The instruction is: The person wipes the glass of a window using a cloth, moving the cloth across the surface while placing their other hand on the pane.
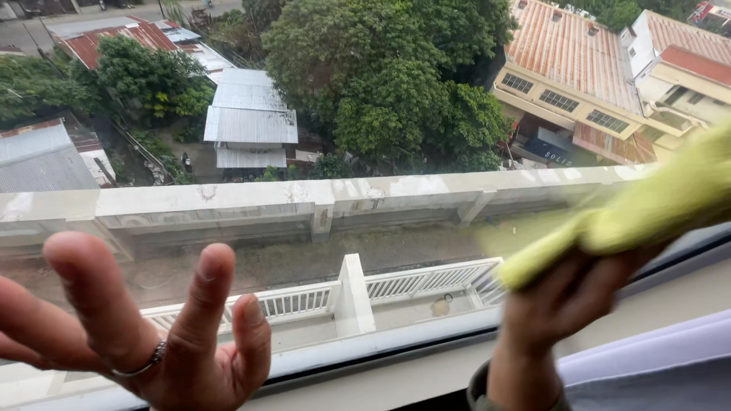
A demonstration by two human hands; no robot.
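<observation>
My left hand (129, 327) is spread flat against the window glass (365, 114) at the lower left, fingers apart, a ring on one finger, holding nothing. My right hand (563, 304) at the lower right grips a yellow-green cloth (647, 209), blurred, pressed on the glass near the right edge. The cloth runs up and to the right from my fingers and hides them in part.
The window's lower frame (396, 342) and pale sill (670, 297) run along the bottom. Through the glass lie a concrete ledge (304, 202), a white railing (358, 293), trees and rooftops far below.
</observation>
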